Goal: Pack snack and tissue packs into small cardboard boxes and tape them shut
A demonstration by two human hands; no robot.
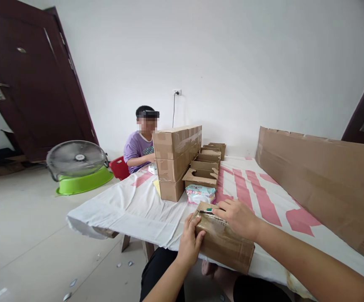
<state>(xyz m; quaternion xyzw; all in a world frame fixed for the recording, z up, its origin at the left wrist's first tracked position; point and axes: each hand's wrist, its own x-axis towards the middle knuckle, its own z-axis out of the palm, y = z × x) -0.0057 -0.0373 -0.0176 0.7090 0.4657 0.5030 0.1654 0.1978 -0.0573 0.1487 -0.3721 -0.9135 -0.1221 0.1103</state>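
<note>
A small taped cardboard box point(224, 245) lies at the near edge of the table point(138, 205), which is covered by a white and pink cloth. My left hand point(190, 240) grips the box's left end, fingers wrapped over its edge. Over the far top end, my right hand point(238, 217) is closed on a thin green-and-metal tool point(207, 211), its tip on the box top. Just beyond the box lies a pastel packet of wipes point(200, 193).
A stack of three sealed cartons point(174, 161) and several open small boxes point(205, 167) stand mid-table. A long flat cardboard sheet point(323, 180) lines the right side. Another person point(139, 144) sits at the far end. A floor fan point(76, 158) and a green basin point(84, 182) stand left.
</note>
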